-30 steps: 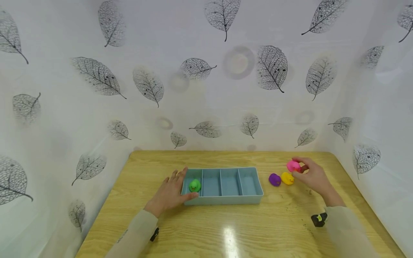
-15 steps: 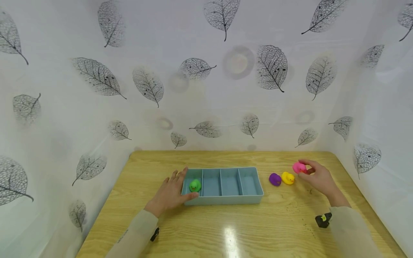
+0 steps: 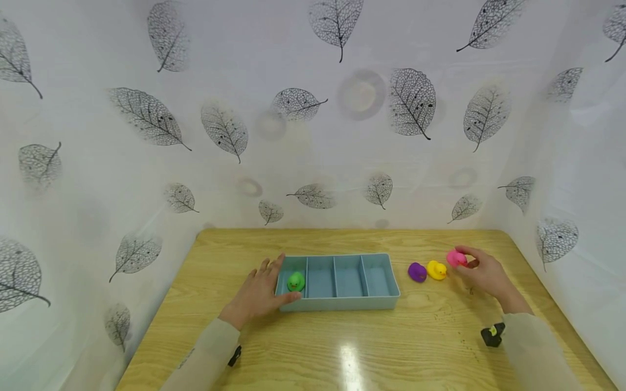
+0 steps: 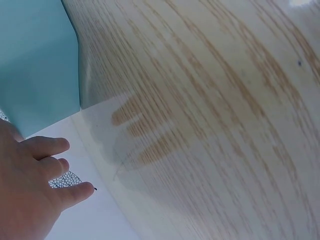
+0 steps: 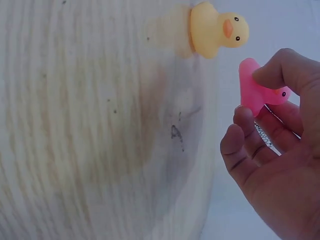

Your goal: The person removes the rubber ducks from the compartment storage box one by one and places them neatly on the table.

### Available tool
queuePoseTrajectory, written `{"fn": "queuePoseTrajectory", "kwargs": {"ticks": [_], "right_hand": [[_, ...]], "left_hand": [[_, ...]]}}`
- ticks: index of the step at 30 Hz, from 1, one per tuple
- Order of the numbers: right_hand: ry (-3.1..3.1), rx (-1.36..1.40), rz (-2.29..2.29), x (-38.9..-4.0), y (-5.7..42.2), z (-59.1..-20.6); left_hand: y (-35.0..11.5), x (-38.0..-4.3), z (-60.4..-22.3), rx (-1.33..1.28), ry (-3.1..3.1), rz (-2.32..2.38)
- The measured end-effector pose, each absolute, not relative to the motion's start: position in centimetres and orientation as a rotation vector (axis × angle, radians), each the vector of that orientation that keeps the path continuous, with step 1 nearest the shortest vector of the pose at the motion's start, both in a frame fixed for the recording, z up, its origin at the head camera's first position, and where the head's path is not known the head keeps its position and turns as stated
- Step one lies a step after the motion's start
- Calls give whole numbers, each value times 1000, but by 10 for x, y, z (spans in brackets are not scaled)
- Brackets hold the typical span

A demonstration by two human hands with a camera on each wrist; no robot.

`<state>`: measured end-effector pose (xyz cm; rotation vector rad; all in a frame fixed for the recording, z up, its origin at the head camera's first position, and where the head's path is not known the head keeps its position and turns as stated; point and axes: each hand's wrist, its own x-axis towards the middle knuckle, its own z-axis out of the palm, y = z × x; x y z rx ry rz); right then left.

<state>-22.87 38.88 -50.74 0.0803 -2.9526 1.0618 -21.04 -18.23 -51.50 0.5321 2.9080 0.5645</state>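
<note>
At the right of the table, my right hand point(image 3: 487, 276) pinches a pink rubber duck point(image 3: 457, 258) between thumb and fingers. In the right wrist view the pink duck point(image 5: 251, 90) is tilted sideways in the fingertips; whether it touches the table I cannot tell. Just left of it sit a yellow rubber duck point(image 3: 437, 270) and a purple one point(image 3: 417, 272). My left hand point(image 3: 256, 290) rests at the left end of a blue-grey divided box point(image 3: 337, 303), fingers extended and thumb over the front rim. A green rubber duck point(image 3: 295, 282) sits in the leftmost compartment.
The wooden table point(image 3: 313, 347) ends at a white leaf-patterned curtain point(image 3: 313, 152) at the back and both sides. The box's other compartments point(image 3: 349, 277) hold nothing. Dark wrist gear point(image 3: 492, 334) hangs beside the right sleeve.
My right hand has moved right, then slightly down, with the pink duck, away from the yellow duck. The left hand and the box have stayed in place.
</note>
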Motion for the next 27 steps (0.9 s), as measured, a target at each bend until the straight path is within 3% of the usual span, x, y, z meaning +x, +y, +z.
{"fn": "queuePoseTrajectory", "kwargs": {"ticks": [27], "right_hand": [[-3038,52,1119,-238,395,-535]], "left_hand": [[-183,-210,-515,537,2917,554]]}}
